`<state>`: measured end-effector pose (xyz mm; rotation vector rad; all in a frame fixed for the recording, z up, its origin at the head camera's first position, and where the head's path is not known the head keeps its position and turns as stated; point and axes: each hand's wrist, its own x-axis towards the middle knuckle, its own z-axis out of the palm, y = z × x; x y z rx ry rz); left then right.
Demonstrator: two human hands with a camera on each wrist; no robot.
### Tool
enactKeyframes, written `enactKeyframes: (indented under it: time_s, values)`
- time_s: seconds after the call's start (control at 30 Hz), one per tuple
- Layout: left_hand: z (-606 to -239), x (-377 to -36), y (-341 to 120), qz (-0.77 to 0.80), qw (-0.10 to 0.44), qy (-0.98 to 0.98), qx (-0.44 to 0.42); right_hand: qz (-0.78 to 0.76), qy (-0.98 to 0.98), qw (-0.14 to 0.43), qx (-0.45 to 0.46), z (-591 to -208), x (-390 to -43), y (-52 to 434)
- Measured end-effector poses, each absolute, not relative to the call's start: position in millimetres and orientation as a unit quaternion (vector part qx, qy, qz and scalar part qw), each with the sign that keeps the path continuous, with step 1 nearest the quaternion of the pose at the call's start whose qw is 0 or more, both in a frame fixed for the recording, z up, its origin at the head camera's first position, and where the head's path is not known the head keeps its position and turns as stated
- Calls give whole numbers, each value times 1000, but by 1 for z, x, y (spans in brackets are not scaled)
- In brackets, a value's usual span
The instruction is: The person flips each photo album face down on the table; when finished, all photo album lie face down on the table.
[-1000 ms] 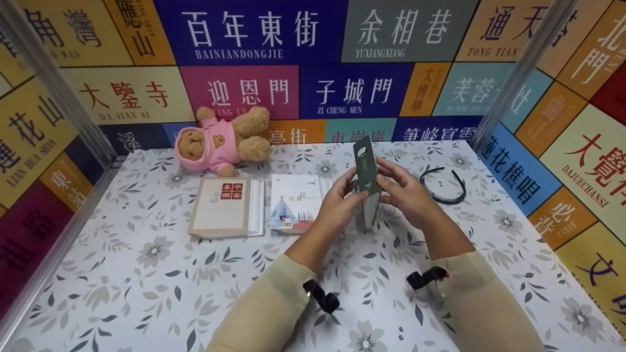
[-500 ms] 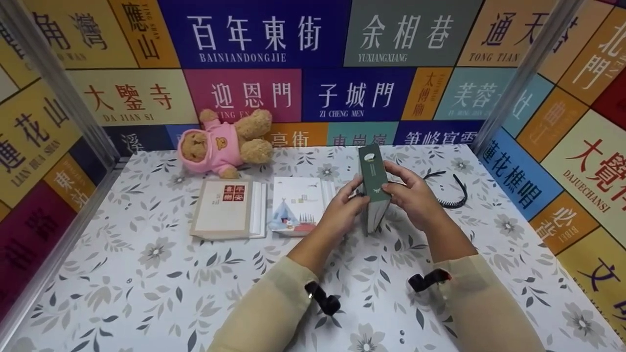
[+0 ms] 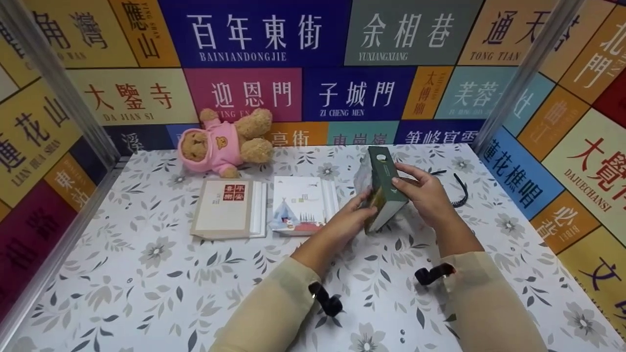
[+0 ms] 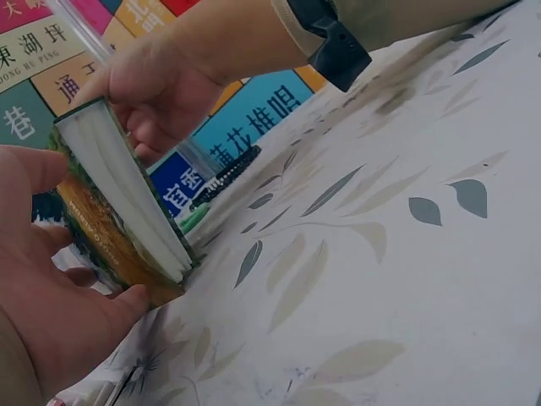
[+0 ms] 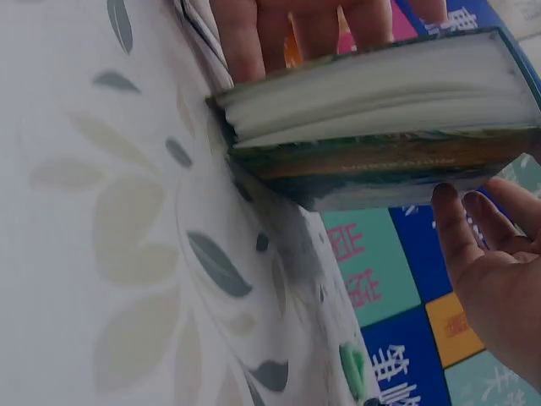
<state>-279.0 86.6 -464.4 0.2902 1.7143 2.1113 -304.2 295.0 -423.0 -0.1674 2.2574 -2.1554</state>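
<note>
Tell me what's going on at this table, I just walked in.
A person has a thick green book up on a tilt between both hands. The right hand holds it by the spine, while the left hand touches its cover. A beige book and a white book lie side by side, with a teddy bear behind them.

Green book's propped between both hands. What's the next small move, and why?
I'd probably ease the green book down flat, guided by both hands: it stands tilted, spine up, with the left hand at its illustrated cover and the right hand at its spine, while the beige book and white book lie flat.
</note>
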Motion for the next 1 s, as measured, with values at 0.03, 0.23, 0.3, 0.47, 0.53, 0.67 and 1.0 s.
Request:
enactKeyframes:
  time_s: [0.03,0.23,0.3,0.47,0.53,0.67,1.0]
  values:
    - [-465,-279,87,756,203,615,97,-698,714,12,-51,-424,-305,298]
    - [-466,-281,85,758,202,616,72,-718,695,26,-34,-433,-313,319]
    - [-465,-281,84,751,200,625,75,-718,695,30,-24,-437,-315,326]
    - [-463,-281,78,725,194,658,60,-713,699,49,5,-450,-321,340]
    - [-463,-281,76,719,196,665,54,-705,706,62,19,-454,-322,343]
    - [-461,-283,73,715,199,669,44,-695,714,82,42,-457,-322,344]
    - [-456,-282,69,688,195,698,30,-641,759,107,35,-467,-323,346]
